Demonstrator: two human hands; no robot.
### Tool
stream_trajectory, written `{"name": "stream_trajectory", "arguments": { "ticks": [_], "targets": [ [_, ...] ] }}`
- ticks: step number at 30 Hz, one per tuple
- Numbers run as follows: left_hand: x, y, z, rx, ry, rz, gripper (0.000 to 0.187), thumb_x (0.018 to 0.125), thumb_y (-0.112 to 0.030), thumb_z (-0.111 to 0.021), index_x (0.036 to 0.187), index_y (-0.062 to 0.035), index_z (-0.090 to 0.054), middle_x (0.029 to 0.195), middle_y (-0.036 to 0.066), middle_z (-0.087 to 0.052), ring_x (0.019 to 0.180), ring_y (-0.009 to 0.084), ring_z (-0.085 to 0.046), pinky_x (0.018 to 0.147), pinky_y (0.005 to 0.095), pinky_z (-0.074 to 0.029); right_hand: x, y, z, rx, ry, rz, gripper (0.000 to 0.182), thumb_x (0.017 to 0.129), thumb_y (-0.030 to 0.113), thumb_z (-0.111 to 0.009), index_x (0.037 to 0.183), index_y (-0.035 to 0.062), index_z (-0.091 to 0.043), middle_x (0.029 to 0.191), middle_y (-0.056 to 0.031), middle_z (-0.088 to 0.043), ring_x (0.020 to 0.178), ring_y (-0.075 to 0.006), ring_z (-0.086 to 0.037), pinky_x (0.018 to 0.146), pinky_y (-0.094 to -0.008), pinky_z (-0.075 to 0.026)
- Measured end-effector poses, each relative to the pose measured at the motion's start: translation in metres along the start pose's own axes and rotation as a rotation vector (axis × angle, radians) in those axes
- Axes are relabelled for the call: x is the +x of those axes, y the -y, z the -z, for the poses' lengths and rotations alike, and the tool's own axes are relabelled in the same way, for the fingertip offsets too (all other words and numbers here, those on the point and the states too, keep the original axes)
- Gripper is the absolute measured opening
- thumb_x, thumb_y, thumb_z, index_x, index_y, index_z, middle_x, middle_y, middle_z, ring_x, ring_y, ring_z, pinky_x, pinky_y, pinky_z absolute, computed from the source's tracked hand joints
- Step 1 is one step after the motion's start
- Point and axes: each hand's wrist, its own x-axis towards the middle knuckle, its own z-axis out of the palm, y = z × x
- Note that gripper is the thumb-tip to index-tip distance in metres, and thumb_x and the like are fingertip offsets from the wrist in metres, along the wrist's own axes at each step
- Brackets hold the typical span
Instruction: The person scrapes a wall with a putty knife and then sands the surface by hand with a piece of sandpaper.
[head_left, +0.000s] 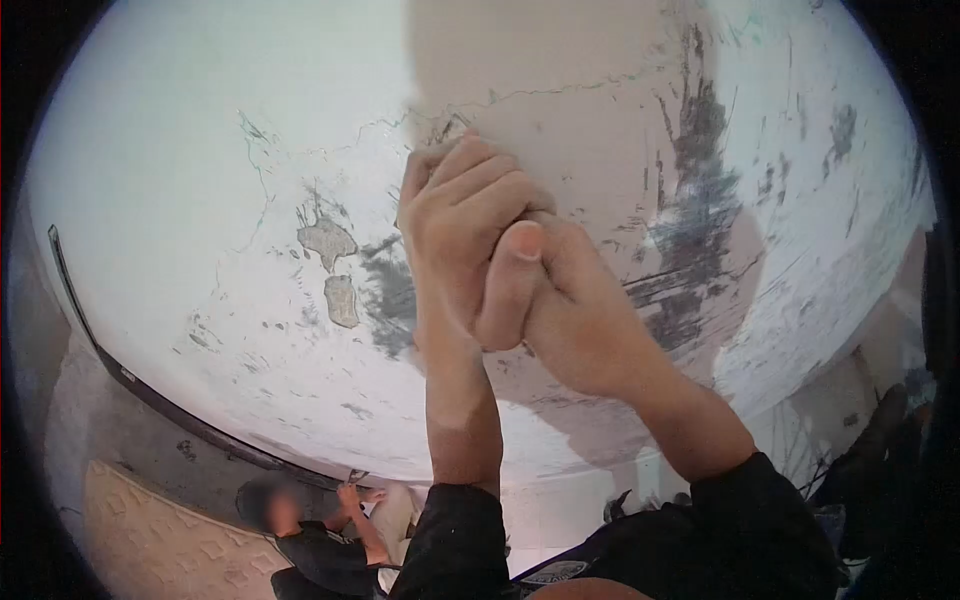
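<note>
My left hand [445, 235] and my right hand [575, 290] are pressed tightly together in the middle of the view. Their fingers are folded and overlap, and one thumb lies upright across the front. A small dark line shows on the surface just beyond the fingertips; whether it is a mark or part of an object is unclear. Anything inside the closed hands is hidden. Behind them spreads a worn white surface [180, 190] with dark scuffs, a thin crack and chipped patches.
At the lower left, a person [325, 550] in dark clothes sits with both hands raised near a small object. A dark edge strip [200, 430] curves along the white surface's left and lower side, above a patterned tan floor [150, 525]. Dark items lie at the right edge.
</note>
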Motion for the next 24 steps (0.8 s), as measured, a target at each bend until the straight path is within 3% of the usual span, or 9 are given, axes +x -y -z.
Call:
{"name": "stream_trajectory", "arguments": {
  "ticks": [3, 6, 8, 9, 12, 15, 17, 18, 24],
  "targets": [
    [0.0, -0.003, 0.004, -0.027, 0.004, 0.028, 0.053, 0.093, -0.048, -0.042, 0.063, -0.0062, -0.056, 0.06, 0.007, -0.049, 0.065, 0.0263, -0.052, 0.07, 0.0385, -0.034, 0.003, -0.002, -0.006, -0.014, -0.119, 0.117, 0.029, 0.101, 0.023, -0.05, 0.084, 0.0002, -0.055, 0.077, -0.0054, -0.058, 0.074, -0.0121, -0.054, 0.066, -0.0296, -0.045],
    [0.006, -0.004, 0.004, 0.097, 0.004, -0.005, 0.049, 0.092, -0.043, -0.043, 0.063, -0.0061, -0.057, 0.061, 0.007, -0.051, 0.066, 0.0268, -0.052, 0.071, 0.0394, -0.034, 0.009, 0.0, 0.002, 0.048, 0.049, -0.007, 0.028, 0.1, 0.021, -0.049, 0.082, 0.0004, -0.055, 0.075, -0.0049, -0.057, 0.072, -0.0117, -0.054, 0.065, -0.0289, -0.045],
    [0.004, -0.005, 0.004, 0.074, 0.011, 0.023, 0.045, 0.089, -0.041, -0.044, 0.064, -0.0062, -0.057, 0.061, 0.008, -0.052, 0.066, 0.0275, -0.053, 0.071, 0.0402, -0.035, 0.008, -0.004, -0.01, -0.056, -0.201, 0.199, 0.03, 0.1, 0.019, -0.049, 0.076, 0.0009, -0.055, 0.069, -0.0021, -0.056, 0.068, -0.0103, -0.053, 0.061, -0.0274, -0.044],
    [0.003, -0.005, 0.004, 0.065, 0.017, 0.032, 0.044, 0.089, -0.04, -0.044, 0.064, -0.0062, -0.058, 0.062, 0.008, -0.053, 0.066, 0.0278, -0.053, 0.071, 0.0404, -0.035, 0.006, -0.005, -0.007, -0.051, -0.205, 0.194, 0.03, 0.1, 0.019, -0.049, 0.076, 0.0009, -0.055, 0.069, -0.0021, -0.056, 0.068, -0.0103, -0.053, 0.061, -0.0274, -0.044],
    [0.008, -0.002, 0.0, 0.164, -0.006, 0.014, 0.04, 0.086, -0.037, -0.045, 0.065, -0.0062, -0.058, 0.062, 0.008, -0.054, 0.067, 0.0288, -0.054, 0.073, 0.0407, -0.036, 0.016, -0.002, 0.005, 0.008, -0.054, 0.045, 0.031, 0.1, 0.019, -0.047, 0.076, 0.0007, -0.055, 0.069, -0.0022, -0.055, 0.068, -0.0105, -0.053, 0.063, -0.0273, -0.045],
    [0.016, 0.002, 0.002, 0.169, -0.031, -0.09, 0.04, 0.086, -0.038, -0.046, 0.066, -0.0062, -0.059, 0.063, 0.009, -0.054, 0.068, 0.0291, -0.055, 0.076, 0.0402, -0.037, 0.018, 0.003, 0.007, -0.005, -0.039, 0.049, 0.032, 0.101, 0.019, -0.045, 0.078, 0.0001, -0.056, 0.071, -0.0029, -0.057, 0.071, -0.0104, -0.054, 0.065, -0.0279, -0.046],
    [0.008, -0.011, 0.004, 0.138, 0.024, 0.066, 0.04, 0.087, -0.038, -0.045, 0.066, -0.0065, -0.059, 0.063, 0.008, -0.054, 0.069, 0.0293, -0.055, 0.077, 0.0399, -0.037, 0.008, 0.007, 0.006, 0.003, -0.011, 0.076, 0.03, 0.102, 0.019, -0.045, 0.083, -0.0007, -0.057, 0.074, -0.0042, -0.058, 0.074, -0.0108, -0.054, 0.067, -0.0285, -0.046],
    [0.008, 0.0, 0.001, 0.133, 0.014, -0.024, 0.042, 0.089, -0.038, -0.044, 0.066, -0.0065, -0.059, 0.063, 0.008, -0.054, 0.068, 0.0284, -0.054, 0.075, 0.0395, -0.035, 0.007, 0.004, 0.004, 0.002, -0.006, 0.075, 0.03, 0.102, 0.019, -0.045, 0.083, -0.0007, -0.057, 0.074, -0.0042, -0.058, 0.074, -0.0108, -0.054, 0.067, -0.0285, -0.046],
    [0.009, 0.001, 0.006, 0.14, 0.021, -0.001, 0.046, 0.091, -0.041, -0.043, 0.064, -0.006, -0.057, 0.062, 0.007, -0.052, 0.066, 0.0266, -0.05, 0.073, 0.0387, -0.033, 0.012, 0.002, 0.004, 0.024, 0.015, 0.001, 0.025, 0.101, 0.02, -0.047, 0.092, -0.0012, -0.056, 0.082, -0.0061, -0.059, 0.08, -0.0122, -0.054, 0.07, -0.0297, -0.046]
  ]
}}
